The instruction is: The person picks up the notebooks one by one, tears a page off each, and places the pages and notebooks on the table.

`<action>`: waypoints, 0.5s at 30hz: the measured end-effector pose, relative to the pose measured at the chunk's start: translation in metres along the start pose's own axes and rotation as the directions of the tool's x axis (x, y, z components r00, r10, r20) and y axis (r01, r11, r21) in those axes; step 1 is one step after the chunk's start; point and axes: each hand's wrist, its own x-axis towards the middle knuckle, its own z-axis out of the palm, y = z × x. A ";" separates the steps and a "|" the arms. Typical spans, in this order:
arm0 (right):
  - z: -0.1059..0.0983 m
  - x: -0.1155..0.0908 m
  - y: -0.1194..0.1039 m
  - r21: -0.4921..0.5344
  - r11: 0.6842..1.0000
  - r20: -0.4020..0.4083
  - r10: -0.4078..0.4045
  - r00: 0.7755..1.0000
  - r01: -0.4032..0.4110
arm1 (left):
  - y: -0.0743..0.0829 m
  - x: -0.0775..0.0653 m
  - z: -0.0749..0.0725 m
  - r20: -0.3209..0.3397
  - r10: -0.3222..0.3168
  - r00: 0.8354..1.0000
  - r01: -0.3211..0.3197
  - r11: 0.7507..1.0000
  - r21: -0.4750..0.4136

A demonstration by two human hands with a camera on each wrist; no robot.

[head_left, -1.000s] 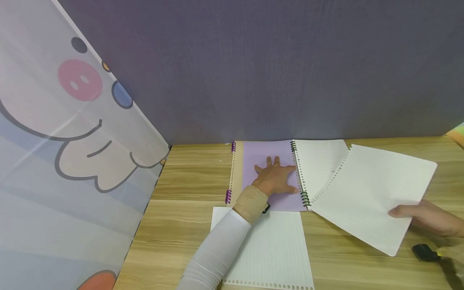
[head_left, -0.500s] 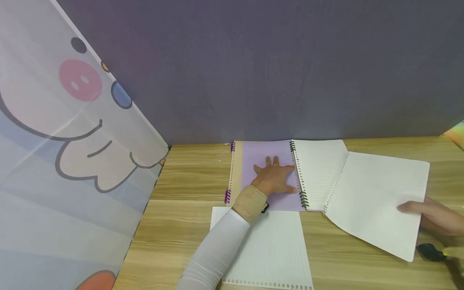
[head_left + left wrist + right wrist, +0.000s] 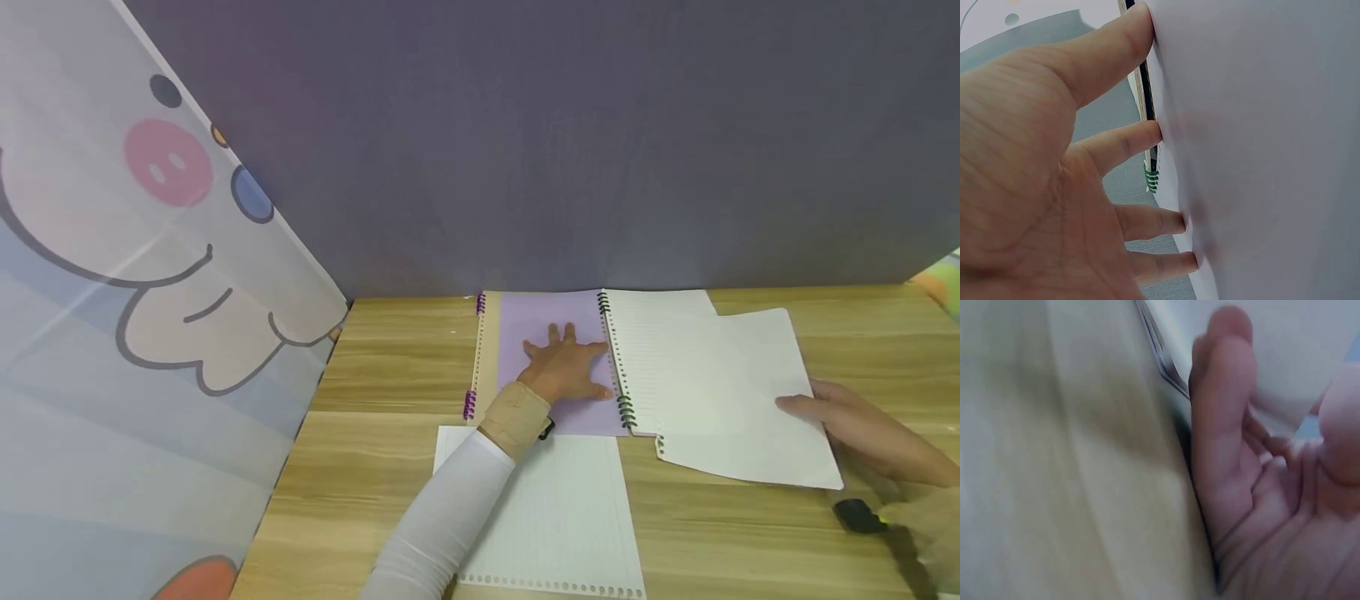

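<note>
A spiral notebook lies spread out at the back of the table, with a purple page [image 3: 517, 329] on its left and ruled white paper [image 3: 656, 329] on its right. My left hand [image 3: 562, 371] rests on the purple page, fingers spread; its fingertips [image 3: 1172, 222] press the paper in the left wrist view. With thumb on top and fingers beneath, my right hand [image 3: 855, 425] pinches the right edge of a loose white sheet [image 3: 742, 400]. That sheet overlaps the ruled paper, and its lower left corner has a ragged, holed edge.
Another loose ruled sheet [image 3: 562, 517], holes toward me, lies on the wooden table [image 3: 390, 467] under my left forearm. Purple rings [image 3: 470, 405] and green rings [image 3: 626, 411] bind the notebook. A dark grey panel [image 3: 570, 150] stands directly behind it.
The loose sheet in my right hand first shifted right and turned, then swung left over the notebook's ruled paper. My left hand has stayed in place on the purple page.
</note>
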 end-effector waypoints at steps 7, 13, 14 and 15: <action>0.011 0.005 -0.013 -0.242 0.969 -0.222 0.000 0.975 -0.055 | 0.001 -0.001 -0.003 0.001 -0.002 1.000 0.002 1.000 -0.013; 0.013 0.010 -0.022 -0.356 0.932 -0.314 -0.053 0.948 -0.066 | 0.001 -0.001 -0.001 0.006 -0.003 1.000 0.003 1.000 -0.012; 0.012 0.011 -0.024 -0.375 0.925 -0.318 -0.064 0.946 -0.063 | 0.001 -0.002 0.000 0.007 -0.003 1.000 0.003 1.000 -0.012; 0.013 0.012 -0.027 -0.379 0.924 -0.325 -0.074 0.943 -0.058 | 0.001 -0.002 0.000 0.006 -0.004 1.000 0.004 1.000 -0.011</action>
